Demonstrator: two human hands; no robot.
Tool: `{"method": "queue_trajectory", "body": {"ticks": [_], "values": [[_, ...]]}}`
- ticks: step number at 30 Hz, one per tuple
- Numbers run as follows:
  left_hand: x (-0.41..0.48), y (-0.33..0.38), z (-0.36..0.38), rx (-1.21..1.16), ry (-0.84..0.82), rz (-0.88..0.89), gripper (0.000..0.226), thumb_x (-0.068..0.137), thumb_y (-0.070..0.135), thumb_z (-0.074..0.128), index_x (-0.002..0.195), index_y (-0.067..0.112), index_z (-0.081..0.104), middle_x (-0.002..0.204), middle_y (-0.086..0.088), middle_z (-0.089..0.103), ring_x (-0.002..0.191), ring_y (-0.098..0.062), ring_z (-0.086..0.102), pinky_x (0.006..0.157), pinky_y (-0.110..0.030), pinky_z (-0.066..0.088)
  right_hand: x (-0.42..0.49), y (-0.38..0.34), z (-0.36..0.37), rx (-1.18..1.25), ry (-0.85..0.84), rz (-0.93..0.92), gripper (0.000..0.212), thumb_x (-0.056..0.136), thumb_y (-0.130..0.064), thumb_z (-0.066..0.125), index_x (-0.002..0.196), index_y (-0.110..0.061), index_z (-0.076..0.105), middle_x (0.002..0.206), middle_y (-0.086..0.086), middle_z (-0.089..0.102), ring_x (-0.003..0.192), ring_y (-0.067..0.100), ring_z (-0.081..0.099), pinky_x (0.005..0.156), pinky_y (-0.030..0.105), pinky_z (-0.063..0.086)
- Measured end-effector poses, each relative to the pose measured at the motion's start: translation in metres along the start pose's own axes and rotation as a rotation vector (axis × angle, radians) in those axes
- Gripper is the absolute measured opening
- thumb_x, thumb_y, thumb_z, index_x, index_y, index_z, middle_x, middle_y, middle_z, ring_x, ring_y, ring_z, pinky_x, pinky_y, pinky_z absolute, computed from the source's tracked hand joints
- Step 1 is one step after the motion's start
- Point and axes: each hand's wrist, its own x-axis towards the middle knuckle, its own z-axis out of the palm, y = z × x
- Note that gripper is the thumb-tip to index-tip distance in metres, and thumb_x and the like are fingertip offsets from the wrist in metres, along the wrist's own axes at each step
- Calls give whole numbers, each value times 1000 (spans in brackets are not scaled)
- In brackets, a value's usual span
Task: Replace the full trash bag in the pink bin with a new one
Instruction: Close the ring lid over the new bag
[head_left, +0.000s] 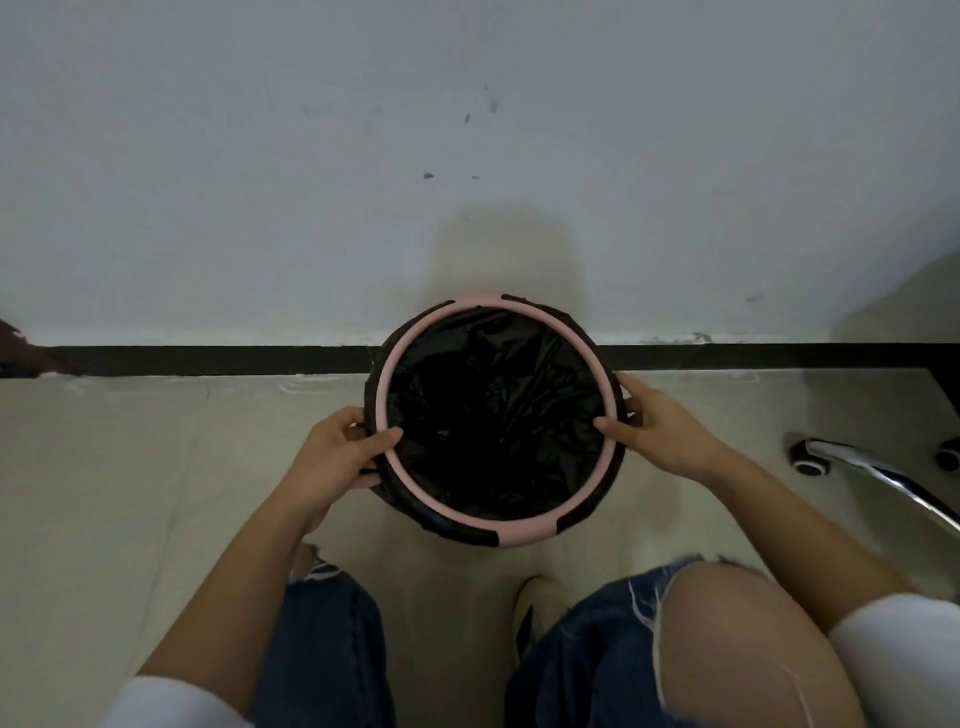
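The round pink bin stands on the floor against the wall, seen from above. A black trash bag lines its inside and folds over the outer edge under the pink ring. My left hand grips the rim on the left, thumb over the pink ring, fingers on the outside. My right hand holds the rim on the right in the same way. The inside of the bag is dark, and I cannot see any contents.
A white wall with a black baseboard runs behind the bin. A chair base with a chrome leg and castors sits at the right. My knees in torn jeans and a shoe are just below the bin.
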Motion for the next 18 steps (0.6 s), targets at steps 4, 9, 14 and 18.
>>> {"method": "queue_trajectory", "body": {"ticks": [4,9,14,18], "values": [[11,2,0,-34,17,76,23,89,13,61,110,5,60,90,-10,70,62,-7,70,51,-15,54,7,-2,-1,92,23,-27,41,86,-24,66,121,-36,47,102,6,71,97,23,67,94,45,51],[32,20,7,-37,98,181,20,94,16,56,113,13,62,88,-2,68,82,-20,67,63,-25,55,32,-12,-4,166,71,-44,38,85,-21,67,121,-23,55,109,4,70,101,23,66,94,50,51],[43,16,15,39,165,271,31,96,15,47,125,21,55,112,-7,67,105,-27,63,91,-44,52,44,-14,-3,93,134,-25,37,87,-26,64,122,-18,56,113,3,68,102,23,64,91,42,52],[42,8,26,141,278,390,41,99,21,40,139,27,42,130,-1,60,116,-21,56,98,-36,44,39,-15,0,53,168,-2,42,88,-33,62,126,-17,55,115,2,66,106,23,61,86,33,48]]}}
